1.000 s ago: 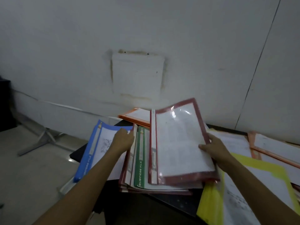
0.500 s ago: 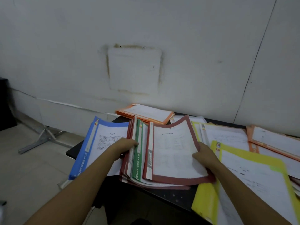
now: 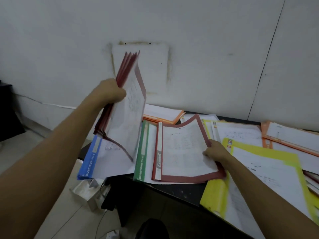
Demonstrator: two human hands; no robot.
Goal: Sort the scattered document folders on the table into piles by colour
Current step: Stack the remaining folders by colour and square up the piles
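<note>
- Now the left hand [image 3: 110,91] is curled around a red bundle [image 3: 128,69] of several folders, gripping its left edge. The bundle stands nearly upright, top leaning toward the wall, above the table's left end.
- The right hand [image 3: 215,150] pinches the right edge of a single red folder [image 3: 183,152], whose far corner curls upward.
- That folder lies flat on the table [image 3: 181,192], overlapping a green folder [image 3: 143,149]. Its long axis runs away from the person, with its spine on the left.
- So the loose red folder sits low and to the right of the bundle, with the green folder between them. The right hand is the nearer one and already has it.
- Joining the reds probably means sliding the folder left and up to the bundle, or lowering the bundle onto it.
- A blue folder [image 3: 89,159] lies under the bundle, overhanging the table edge. An orange pile [image 3: 164,114] sits at the back, and yellow folders [image 3: 259,169] are on the right.
</note>
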